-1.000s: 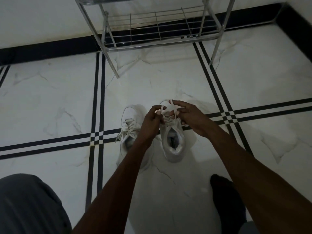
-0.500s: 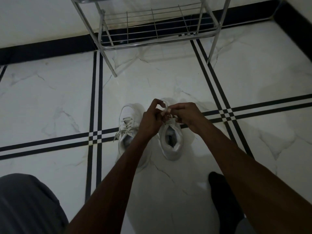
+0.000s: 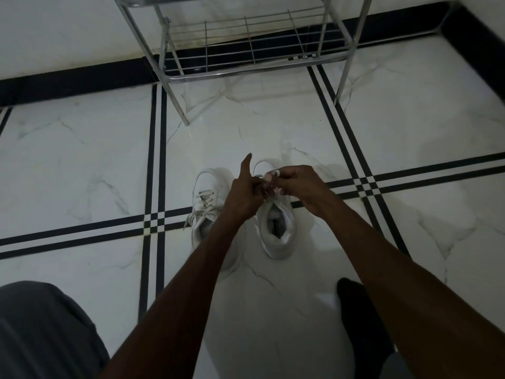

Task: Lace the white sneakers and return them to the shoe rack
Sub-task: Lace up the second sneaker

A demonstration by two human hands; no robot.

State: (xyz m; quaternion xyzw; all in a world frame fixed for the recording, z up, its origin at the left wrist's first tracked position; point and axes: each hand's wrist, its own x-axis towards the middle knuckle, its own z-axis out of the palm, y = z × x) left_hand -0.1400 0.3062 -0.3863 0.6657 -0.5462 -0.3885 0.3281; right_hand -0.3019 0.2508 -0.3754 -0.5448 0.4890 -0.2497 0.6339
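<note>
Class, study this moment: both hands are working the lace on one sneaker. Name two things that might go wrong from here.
1. The other sneaker has lace ends trailing loose on the floor; they might snag or trip when it is carried to the shoe rack.
2. The left hand and right hand crowd the lace in dim light, so a loop may slip.

You have two white sneakers (image 3: 276, 228) mid-frame and one metal shoe rack (image 3: 246, 50) at the top. You work with two hands, left hand (image 3: 243, 192) and right hand (image 3: 300, 187).
</note>
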